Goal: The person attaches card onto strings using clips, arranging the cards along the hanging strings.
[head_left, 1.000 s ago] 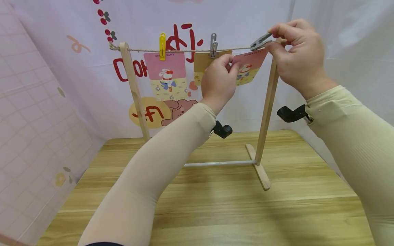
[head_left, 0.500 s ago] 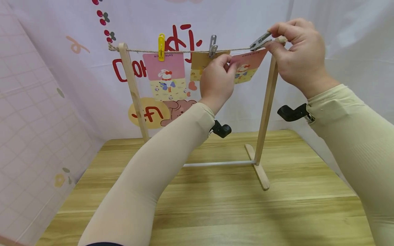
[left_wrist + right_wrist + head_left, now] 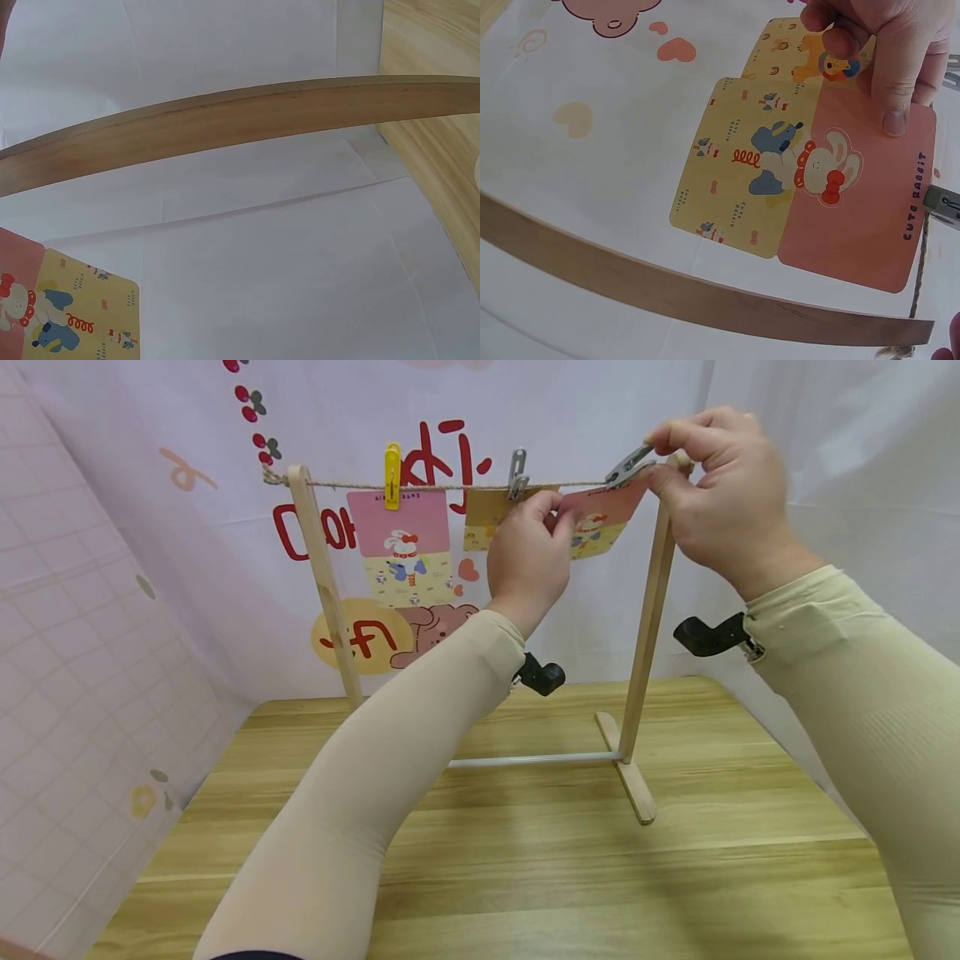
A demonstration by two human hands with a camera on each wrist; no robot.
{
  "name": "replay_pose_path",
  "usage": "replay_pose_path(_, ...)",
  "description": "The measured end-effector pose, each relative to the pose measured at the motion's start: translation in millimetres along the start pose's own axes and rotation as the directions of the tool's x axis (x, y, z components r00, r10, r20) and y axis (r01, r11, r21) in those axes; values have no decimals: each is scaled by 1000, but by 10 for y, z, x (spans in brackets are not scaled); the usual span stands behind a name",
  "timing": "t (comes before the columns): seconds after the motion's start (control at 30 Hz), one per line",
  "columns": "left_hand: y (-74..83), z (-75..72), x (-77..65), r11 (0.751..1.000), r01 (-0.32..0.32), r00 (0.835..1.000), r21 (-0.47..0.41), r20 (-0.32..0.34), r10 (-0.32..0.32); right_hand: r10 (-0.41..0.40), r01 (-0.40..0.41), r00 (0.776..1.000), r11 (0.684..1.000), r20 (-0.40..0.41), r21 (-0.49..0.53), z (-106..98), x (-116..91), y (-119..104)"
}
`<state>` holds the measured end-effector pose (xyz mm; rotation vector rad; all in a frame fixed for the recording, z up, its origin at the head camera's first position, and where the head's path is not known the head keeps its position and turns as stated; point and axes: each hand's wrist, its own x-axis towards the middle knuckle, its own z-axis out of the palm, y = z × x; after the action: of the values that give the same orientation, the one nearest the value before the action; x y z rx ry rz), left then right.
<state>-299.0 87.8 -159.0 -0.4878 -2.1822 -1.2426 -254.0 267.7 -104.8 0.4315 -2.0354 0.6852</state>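
My left hand pinches the left edge of a pink-and-yellow rabbit card, its thumb flat on the front in the right wrist view. The card tilts at the right end of a twine line. Between right thumb and fingers, my right hand pinches the handles of a grey clothespin. The clothespin's nose overlaps the card's top edge at the twine. In the left wrist view only the lower part of the card shows.
A yellow clothespin holds another rabbit card on the left. In the middle, a grey clothespin holds a brown-topped lion card, partly behind my left hand. The twine spans two wooden posts standing on the wood-grain table.
The right hand and its clothespin have shifted slightly left and down over the card's top edge. The left hand keeps its pinch on the card, nearly still.
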Motion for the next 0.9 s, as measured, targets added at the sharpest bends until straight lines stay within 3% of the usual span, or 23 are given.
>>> replay_pose_path(0.37, -27, 41, -2, 1000, 11, 1000, 9, 2, -11, -45, 46, 999, 998, 24, -45, 33, 25, 10)
replay_pose_path(0.9, -52, 67, 11, 1000, 9, 1000, -2, -1, -9, -39, 42, 996, 998, 86, -37, 88, 61, 38)
